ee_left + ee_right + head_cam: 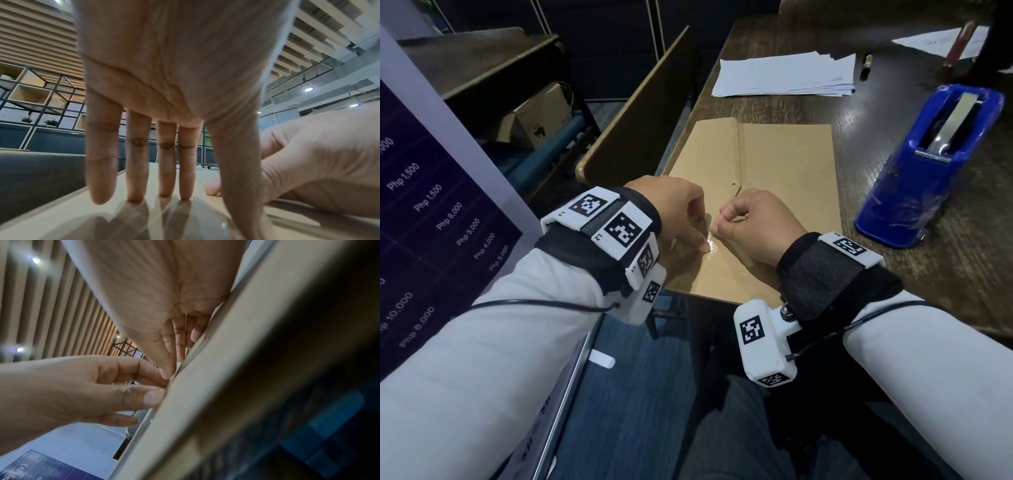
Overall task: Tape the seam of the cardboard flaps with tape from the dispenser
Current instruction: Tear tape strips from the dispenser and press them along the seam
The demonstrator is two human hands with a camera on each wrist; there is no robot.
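Observation:
A flat brown cardboard piece [784,164] lies on the dark table, its flap seam [739,164] running away from me. A short strip of clear tape [710,247] glints on the seam near the front edge. My left hand [700,236] presses straight fingers [137,162] down on the cardboard [61,219] beside the tape. My right hand [719,224] is curled, thumb and forefinger pinched together at the tape's far end [171,374]. The blue tape dispenser [935,164] stands to the right, apart from both hands.
A stack of white paper sheets [787,73] and a dark marker [866,66] lie at the back of the table [893,274]. A wooden panel [640,113] rises along the table's left edge. A printed banner [431,222] stands at the left.

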